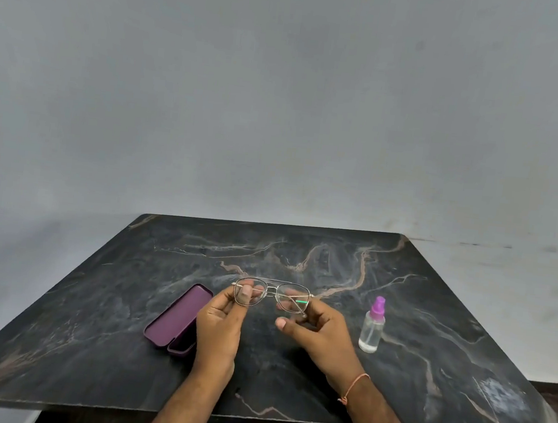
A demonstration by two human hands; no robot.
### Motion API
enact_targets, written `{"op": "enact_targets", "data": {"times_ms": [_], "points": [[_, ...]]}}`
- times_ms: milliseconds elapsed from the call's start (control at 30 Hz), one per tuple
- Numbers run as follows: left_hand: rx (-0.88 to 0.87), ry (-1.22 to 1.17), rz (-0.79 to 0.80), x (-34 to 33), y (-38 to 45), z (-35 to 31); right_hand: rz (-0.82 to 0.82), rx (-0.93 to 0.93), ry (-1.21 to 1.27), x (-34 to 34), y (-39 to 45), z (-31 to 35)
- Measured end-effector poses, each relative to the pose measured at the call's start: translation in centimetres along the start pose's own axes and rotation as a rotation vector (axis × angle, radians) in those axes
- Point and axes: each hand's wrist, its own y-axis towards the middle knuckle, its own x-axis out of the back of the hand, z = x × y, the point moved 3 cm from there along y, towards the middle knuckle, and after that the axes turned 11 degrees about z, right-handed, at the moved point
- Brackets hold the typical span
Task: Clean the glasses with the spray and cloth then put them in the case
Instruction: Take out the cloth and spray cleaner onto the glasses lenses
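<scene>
Dark marbled desk (396,327) carrying open purple case (175,319), spray bottle (373,326); both hands, left (221,325) and right (318,336), pinching glasses (270,294) between them.

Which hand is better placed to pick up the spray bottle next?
Right. The spray bottle stands upright just beyond the right hand, while the left hand, near the open case, can keep holding the glasses.

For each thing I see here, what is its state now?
glasses: held up in both hands, above the table
left hand: gripping the glasses
right hand: gripping the glasses
case: open, lying on the table
spray bottle: upright, untouched
</scene>
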Motion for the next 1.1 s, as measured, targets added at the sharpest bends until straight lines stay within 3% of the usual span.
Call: {"op": "enact_targets", "data": {"times_ms": [433,667,967,1100], "points": [[0.004,0.007,0.119,-1.2,-0.8,0.7,-0.151,0.152,-0.168,-0.4,0.4,-0.2],[-0.044,-0.078,0.074,-0.9,-0.8,0.1,-0.312,0.116,-0.249,0.0,0.3,-1.1],[-0.039,-0.135,-0.072,0.9,-0.6,0.0,-0.524,0.073,-0.538,0.4,-0.6,-0.3],[-0.045,-0.128,-0.081,1.2,-0.3,0.3,-0.545,0.080,-0.624,-0.1,-1.0,0.3]]}}
